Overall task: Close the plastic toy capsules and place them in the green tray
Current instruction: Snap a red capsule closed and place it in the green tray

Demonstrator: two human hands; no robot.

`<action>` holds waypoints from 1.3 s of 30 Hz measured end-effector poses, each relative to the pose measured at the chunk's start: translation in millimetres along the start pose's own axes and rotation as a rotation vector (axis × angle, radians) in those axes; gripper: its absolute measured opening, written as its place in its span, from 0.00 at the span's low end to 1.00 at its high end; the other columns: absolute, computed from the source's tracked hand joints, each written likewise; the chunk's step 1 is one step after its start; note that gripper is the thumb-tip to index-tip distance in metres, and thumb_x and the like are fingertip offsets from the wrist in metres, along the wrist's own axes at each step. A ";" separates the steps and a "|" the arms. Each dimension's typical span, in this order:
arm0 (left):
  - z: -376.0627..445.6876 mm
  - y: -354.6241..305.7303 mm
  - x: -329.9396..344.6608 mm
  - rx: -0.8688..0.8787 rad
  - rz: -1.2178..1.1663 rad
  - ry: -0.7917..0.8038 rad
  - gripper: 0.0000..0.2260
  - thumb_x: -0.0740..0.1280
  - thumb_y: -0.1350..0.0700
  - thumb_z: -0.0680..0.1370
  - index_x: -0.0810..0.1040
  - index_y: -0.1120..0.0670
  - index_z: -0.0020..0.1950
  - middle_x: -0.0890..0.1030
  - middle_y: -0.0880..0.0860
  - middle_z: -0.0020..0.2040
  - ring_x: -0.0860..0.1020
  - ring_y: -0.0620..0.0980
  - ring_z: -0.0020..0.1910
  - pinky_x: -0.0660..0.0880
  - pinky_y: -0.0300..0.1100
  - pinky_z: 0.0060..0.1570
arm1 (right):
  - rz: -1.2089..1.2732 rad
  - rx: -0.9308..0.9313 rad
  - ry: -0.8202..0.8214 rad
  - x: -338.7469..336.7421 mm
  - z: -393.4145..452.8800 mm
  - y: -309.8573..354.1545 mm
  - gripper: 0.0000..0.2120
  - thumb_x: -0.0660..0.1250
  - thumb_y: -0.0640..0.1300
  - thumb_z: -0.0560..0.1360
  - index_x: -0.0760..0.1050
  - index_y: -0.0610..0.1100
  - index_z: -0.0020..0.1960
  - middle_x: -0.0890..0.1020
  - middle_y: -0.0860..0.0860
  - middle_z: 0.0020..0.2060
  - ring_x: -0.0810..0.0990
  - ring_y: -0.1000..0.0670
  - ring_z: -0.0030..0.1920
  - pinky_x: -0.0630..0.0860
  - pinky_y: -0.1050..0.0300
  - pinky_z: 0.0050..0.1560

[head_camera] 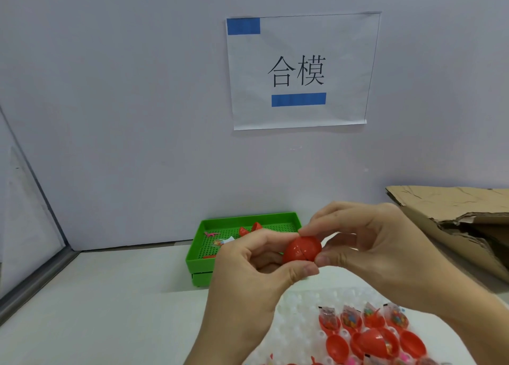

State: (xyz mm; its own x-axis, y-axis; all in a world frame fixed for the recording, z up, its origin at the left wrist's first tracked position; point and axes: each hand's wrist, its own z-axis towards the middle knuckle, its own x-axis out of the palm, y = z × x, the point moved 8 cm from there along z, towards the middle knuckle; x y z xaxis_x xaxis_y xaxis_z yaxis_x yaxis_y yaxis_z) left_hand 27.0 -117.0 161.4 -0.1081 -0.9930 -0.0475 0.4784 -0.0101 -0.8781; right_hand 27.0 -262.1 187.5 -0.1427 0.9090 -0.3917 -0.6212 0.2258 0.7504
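Bright, even, soft light, with only faint shadows under the tray (198, 260). Wide-angle bending shows at the edges. The picture is slightly soft throughout.

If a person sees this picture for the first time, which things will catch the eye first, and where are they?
First, the red capsule in the centre, pinched between the left hand and the right hand. Above it, a white paper sign with two large black characters and blue bars hangs on the wall. Behind the hands the green tray stands by the wall, and open red capsule halves lie at the bottom right.
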 end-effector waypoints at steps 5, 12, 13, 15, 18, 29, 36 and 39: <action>-0.6 0.7 -0.4 -0.012 -0.027 0.009 0.16 0.78 0.53 0.57 0.87 0.49 0.45 0.87 0.51 0.39 0.85 0.47 0.38 0.79 0.33 0.40 | -0.027 0.001 -0.030 -0.1 0.8 -0.7 0.13 0.75 0.40 0.66 0.85 0.51 0.50 0.85 0.52 0.44 0.86 0.47 0.44 0.81 0.59 0.46; -1.0 1.7 -1.6 -0.024 -0.048 0.019 0.16 0.75 0.59 0.64 0.85 0.56 0.52 0.87 0.51 0.42 0.86 0.47 0.42 0.79 0.32 0.41 | 0.023 0.007 -0.077 -2.1 0.7 -2.5 0.12 0.75 0.35 0.67 0.85 0.46 0.48 0.86 0.49 0.42 0.86 0.48 0.43 0.80 0.62 0.45; -1.1 1.4 -1.7 -0.024 -0.056 0.018 0.16 0.75 0.60 0.64 0.85 0.55 0.52 0.87 0.51 0.42 0.86 0.48 0.43 0.79 0.32 0.41 | 0.040 0.009 -0.079 -2.3 0.5 -2.5 0.11 0.75 0.35 0.67 0.85 0.45 0.48 0.86 0.49 0.42 0.86 0.48 0.44 0.80 0.62 0.45; -1.2 0.8 -0.9 -0.025 -0.065 0.029 0.16 0.75 0.60 0.65 0.85 0.55 0.52 0.87 0.52 0.43 0.86 0.48 0.44 0.79 0.32 0.42 | 0.069 0.011 -0.084 -3.0 -0.1 -1.9 0.11 0.75 0.37 0.67 0.85 0.45 0.48 0.86 0.47 0.42 0.86 0.47 0.44 0.81 0.61 0.46; -1.3 -0.4 -0.8 -0.027 -0.082 0.039 0.15 0.74 0.61 0.65 0.85 0.52 0.51 0.87 0.52 0.42 0.86 0.48 0.43 0.79 0.31 0.42 | 0.079 0.002 -0.083 -2.6 -0.4 -0.6 0.11 0.75 0.38 0.66 0.85 0.44 0.48 0.86 0.47 0.42 0.86 0.47 0.44 0.81 0.59 0.47; -1.5 -1.2 -0.5 -0.041 -0.079 0.079 0.14 0.74 0.58 0.66 0.86 0.50 0.52 0.87 0.52 0.43 0.85 0.49 0.45 0.79 0.31 0.44 | 0.006 -0.058 -0.072 -0.8 0.8 4.3 0.16 0.75 0.32 0.67 0.85 0.49 0.49 0.85 0.50 0.43 0.85 0.49 0.42 0.79 0.64 0.45; -1.1 1.4 -1.2 -0.055 -0.076 0.071 0.17 0.74 0.58 0.67 0.84 0.53 0.55 0.87 0.53 0.44 0.85 0.48 0.46 0.79 0.32 0.45 | 0.030 -0.048 -0.131 -1.4 0.0 2.7 0.14 0.76 0.29 0.67 0.85 0.44 0.46 0.86 0.48 0.41 0.86 0.48 0.43 0.81 0.61 0.46; -0.6 2.6 -2.8 -0.054 -0.067 0.065 0.18 0.74 0.58 0.66 0.84 0.55 0.56 0.87 0.52 0.44 0.85 0.48 0.46 0.79 0.32 0.46 | 0.065 -0.028 -0.148 -1.0 -0.3 1.3 0.13 0.76 0.29 0.67 0.85 0.43 0.46 0.86 0.48 0.40 0.86 0.48 0.42 0.81 0.61 0.46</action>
State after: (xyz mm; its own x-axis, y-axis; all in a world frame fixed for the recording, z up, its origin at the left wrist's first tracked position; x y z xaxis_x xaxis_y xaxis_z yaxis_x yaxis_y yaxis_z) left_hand 28.0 -114.2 159.1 -0.1958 -0.9805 -0.0174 0.4203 -0.0679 -0.9048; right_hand 26.2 -262.8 188.8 -0.0694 0.9635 -0.2586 -0.6360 0.1570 0.7555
